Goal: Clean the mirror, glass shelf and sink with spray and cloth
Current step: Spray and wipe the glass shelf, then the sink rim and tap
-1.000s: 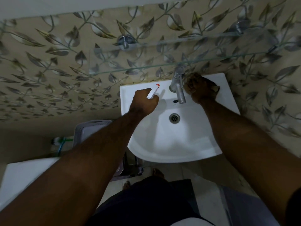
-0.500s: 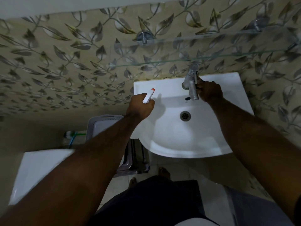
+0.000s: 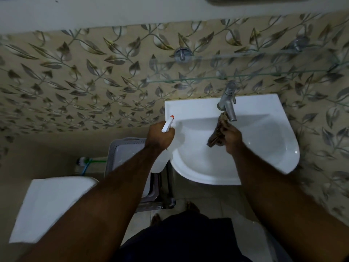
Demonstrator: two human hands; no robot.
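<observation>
White porcelain fills the space under your hands: the sink hangs on the leaf-patterned wall tiles, its basin right below your right hand. That hand is clamped on a brown cloth, which hangs over the bowl with its upper end just beside the spout of the metal tap; whether cloth and spout touch, you cannot tell. Your left hand is closed around the neck of the spray bottle, at the left rim of the sink, with the white nozzle and its orange tip pointing up and away from you. The bottle's pale body hangs below your fist, outside the basin. Beyond both hands, above the tap, the glass shelf runs along the wall on metal pegs. Left of your left forearm stands a grey perforated basket, and nearer to you a white toilet lid.
</observation>
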